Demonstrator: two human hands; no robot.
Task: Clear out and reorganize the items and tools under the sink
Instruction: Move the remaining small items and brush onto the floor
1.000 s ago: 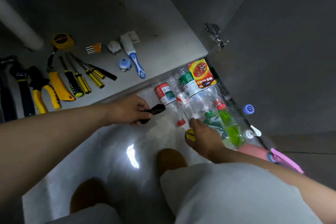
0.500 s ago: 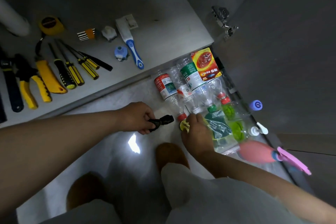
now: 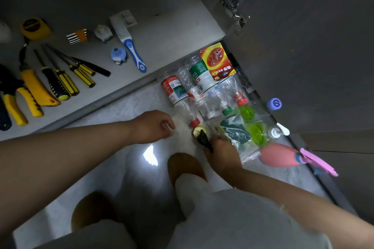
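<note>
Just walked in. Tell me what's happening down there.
A person crouches at an open grey cabinet. Their right hand grips a small black object beside a round yellow disc, next to a row of clear plastic bottles lying on the pale floor. The left hand hangs loosely curled, holding nothing. Yellow-and-black screwdrivers, a yellow tape measure and a blue-handled white brush lie spread on the cabinet base.

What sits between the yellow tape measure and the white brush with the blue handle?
Head view: a small orange striped comb-like piece and a white plastic fitting.
</note>
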